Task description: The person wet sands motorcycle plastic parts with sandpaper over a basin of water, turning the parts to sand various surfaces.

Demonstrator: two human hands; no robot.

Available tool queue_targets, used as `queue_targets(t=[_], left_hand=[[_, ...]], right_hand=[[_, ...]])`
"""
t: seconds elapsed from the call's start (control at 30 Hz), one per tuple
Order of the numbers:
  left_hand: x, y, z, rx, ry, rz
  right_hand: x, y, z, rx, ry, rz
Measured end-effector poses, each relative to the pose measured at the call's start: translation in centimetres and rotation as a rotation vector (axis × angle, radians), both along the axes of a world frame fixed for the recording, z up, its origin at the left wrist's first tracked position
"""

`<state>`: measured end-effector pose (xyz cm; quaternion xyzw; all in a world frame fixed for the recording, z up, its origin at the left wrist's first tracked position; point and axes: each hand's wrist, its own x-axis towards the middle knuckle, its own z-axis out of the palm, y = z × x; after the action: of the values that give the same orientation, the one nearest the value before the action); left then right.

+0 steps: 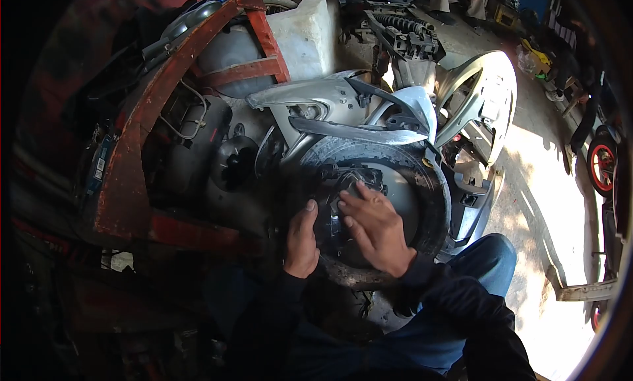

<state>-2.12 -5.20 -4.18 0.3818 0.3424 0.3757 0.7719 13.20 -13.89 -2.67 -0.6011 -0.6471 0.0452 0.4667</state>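
A dark, glossy black part [334, 224] with brackets at its top lies over a tire [433, 213]; its exact kind I cannot make out in the shadow. My left hand [303, 244] is at the part's left side, thumb pointing up, its other fingers curled and partly hidden behind the edge. Across the upper right of the part, my right hand [379, 229] rests with fingers stretched out and apart, fingertips on its surface. Inside the tire a pale grey round surface [399, 196] shows.
Silver motorcycle fairings [330, 100] lie just behind the tire, with another pale panel [494, 104] to the right. A rusty red metal frame [125, 163] stands at the left. A concrete block [300, 41] is at the back. A red-rimmed wheel [601, 160] sits far right.
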Motion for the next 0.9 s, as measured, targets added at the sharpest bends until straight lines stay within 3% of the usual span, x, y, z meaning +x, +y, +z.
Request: queue_targets(t=[0.27, 0.67, 0.77, 0.9], left_hand=[[0.3, 0.2, -0.6, 0.104, 0.110, 0.009], [0.2, 0.3, -1.3, 0.056, 0.004, 0.003], [0.5, 0.1, -1.3, 0.092, 0.060, 0.112], [0.5, 0.3, -1.3, -0.018, -0.024, 0.082]], right_hand=[[-1.7, -1.2, 0.9, -0.013, -0.021, 0.015], [0.1, -0.3, -0.1, -0.074, 0.082, -0.101], [-1.6, -0.5, -0.2, 0.038, 0.039, 0.096], [1.3, 2.3, -1.8, -0.024, 0.129, -0.025]])
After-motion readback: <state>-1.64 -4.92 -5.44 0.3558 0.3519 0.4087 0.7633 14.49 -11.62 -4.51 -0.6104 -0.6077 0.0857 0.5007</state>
